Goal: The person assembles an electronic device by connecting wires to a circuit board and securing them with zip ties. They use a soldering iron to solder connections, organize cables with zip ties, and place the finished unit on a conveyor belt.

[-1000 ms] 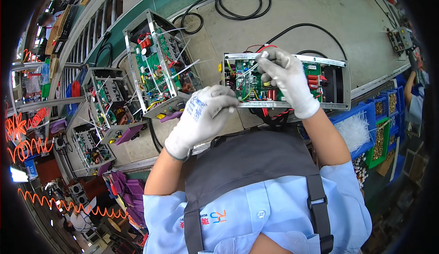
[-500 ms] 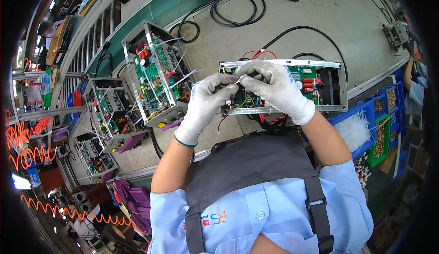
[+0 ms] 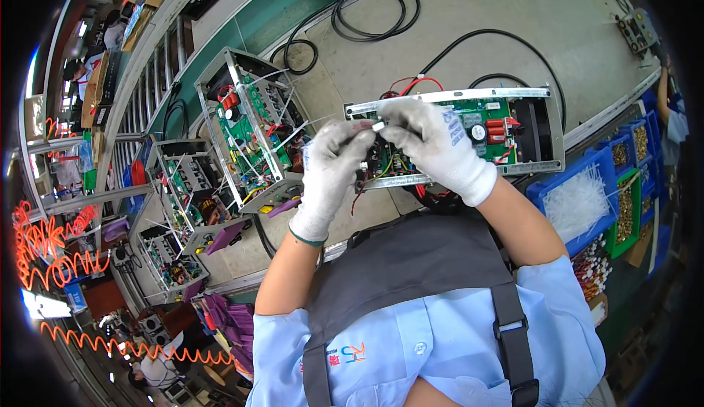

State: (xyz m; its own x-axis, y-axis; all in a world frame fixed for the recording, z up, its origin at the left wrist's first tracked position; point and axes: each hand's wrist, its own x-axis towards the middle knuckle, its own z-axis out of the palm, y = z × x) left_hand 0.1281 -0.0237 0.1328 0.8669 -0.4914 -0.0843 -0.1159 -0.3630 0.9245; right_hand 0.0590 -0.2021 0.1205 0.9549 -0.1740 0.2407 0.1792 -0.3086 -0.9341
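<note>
An open metal chassis [image 3: 539,117] with a green circuit board [image 3: 493,122] lies on the bench in front of me. Both my hands wear white knit gloves and meet over its left end. My left hand [image 3: 334,169] and my right hand [image 3: 433,139] pinch a small white connector piece [image 3: 378,125] between their fingertips, with thin wires hanging below it. Red and black wires [image 3: 411,84] run from the chassis's back edge.
Three more open chassis with boards stand to the left, the nearest [image 3: 249,132] tilted on its side. Black cables [image 3: 374,11] coil on the bench behind. Blue bins [image 3: 587,198] with white cable ties and small parts sit at the right. Another person's arm [image 3: 667,99] shows far right.
My left hand rose from the bench's near edge to the chassis and joined my right hand. Both now grip the small white piece over the board's left end.
</note>
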